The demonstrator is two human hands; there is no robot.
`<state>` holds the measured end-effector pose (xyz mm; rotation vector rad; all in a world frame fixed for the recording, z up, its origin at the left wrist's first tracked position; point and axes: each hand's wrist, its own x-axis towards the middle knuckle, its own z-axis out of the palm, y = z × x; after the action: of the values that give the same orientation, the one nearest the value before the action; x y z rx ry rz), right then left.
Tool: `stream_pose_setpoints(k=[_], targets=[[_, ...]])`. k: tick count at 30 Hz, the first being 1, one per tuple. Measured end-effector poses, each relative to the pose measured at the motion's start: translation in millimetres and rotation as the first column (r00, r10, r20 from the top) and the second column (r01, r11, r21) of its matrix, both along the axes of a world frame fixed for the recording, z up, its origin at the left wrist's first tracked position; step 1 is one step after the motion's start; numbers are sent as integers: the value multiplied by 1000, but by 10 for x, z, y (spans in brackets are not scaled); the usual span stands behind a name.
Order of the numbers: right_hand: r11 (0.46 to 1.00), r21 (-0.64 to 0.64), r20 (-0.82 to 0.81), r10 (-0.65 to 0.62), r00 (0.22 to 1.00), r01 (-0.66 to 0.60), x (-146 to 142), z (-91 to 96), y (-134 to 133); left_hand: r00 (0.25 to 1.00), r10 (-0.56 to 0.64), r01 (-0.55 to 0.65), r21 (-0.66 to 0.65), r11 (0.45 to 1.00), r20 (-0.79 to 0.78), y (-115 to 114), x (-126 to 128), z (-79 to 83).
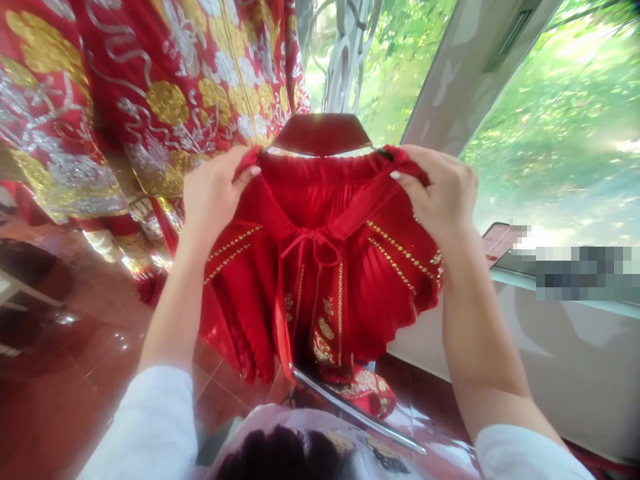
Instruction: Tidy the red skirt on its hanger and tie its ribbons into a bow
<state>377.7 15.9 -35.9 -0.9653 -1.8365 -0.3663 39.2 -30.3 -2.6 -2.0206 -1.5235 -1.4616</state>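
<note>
A red pleated skirt [355, 300] with rows of gold beads and gold embroidery hangs in front of me, a cord tied in a bow [315, 247] at its waistband. Pinching the left end of the waistband is my left hand [213, 190], thumb on the near side. My right hand [443, 190] grips the right end in the same way, so the waist is stretched between them. Just above the waistband is a dark red curved piece [323, 133], with thin metal and a dark clip-like part near my right fingers. The hands hide both waistband ends.
Red garments with gold and silver embroidery [215, 80] hang at the left. A window [540, 133] fills the right, with a phone [500, 241] by its sill. Below the skirt are a slanted metal bar [357, 413] and an embroidered red item [373, 390].
</note>
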Motion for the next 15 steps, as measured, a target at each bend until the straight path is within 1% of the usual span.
stream_pose_setpoints(k=[1,2,3,4,5,6,7,8,9,10,11,12,13,14,15], targets=[[998,-63,1,27,1000,-27,35,68,8,1000,-16,16,-53,998,-3,43,-66,48],[987,-150,-3,56,998,-56,71,144,22,999,-49,50,-138,989,9,96,-138,101],[962,-262,-15,79,997,-80,105,226,45,995,-91,98,-239,966,38,162,-214,153],[916,-388,-35,93,995,-99,135,309,77,988,-131,149,-337,930,78,239,-288,200],[852,-511,-62,97,993,-115,158,386,115,977,-162,206,-426,881,136,320,-353,236],[775,-617,-92,98,991,-134,175,455,153,962,-176,260,-496,828,211,394,-404,262],[701,-696,-121,98,988,-155,186,510,182,943,-167,305,-545,781,287,449,-438,276],[656,-735,-144,98,985,-173,194,548,193,929,-142,328,-585,742,341,474,-453,281],[653,-737,-146,99,984,-175,203,562,179,930,-108,315,-607,729,352,459,-453,278],[704,-693,-125,94,988,-155,217,549,137,945,-72,260,-604,753,318,399,-440,264],[798,-593,-83,73,994,-108,236,500,63,975,-35,155,-558,815,219,294,-419,235],[906,-422,-38,19,999,-34,261,412,-38,998,20,10,-442,897,64,149,-397,183],[976,-211,-29,-65,997,57,290,278,-162,990,107,-125,-242,962,-88,-25,-376,99],[991,-61,-70,-127,989,123,317,96,-301,959,203,-212,-24,977,-200,-216,-358,-25],[983,67,-128,-163,978,172,334,-134,-446,931,296,-262,171,950,-215,-408,-340,-199]])
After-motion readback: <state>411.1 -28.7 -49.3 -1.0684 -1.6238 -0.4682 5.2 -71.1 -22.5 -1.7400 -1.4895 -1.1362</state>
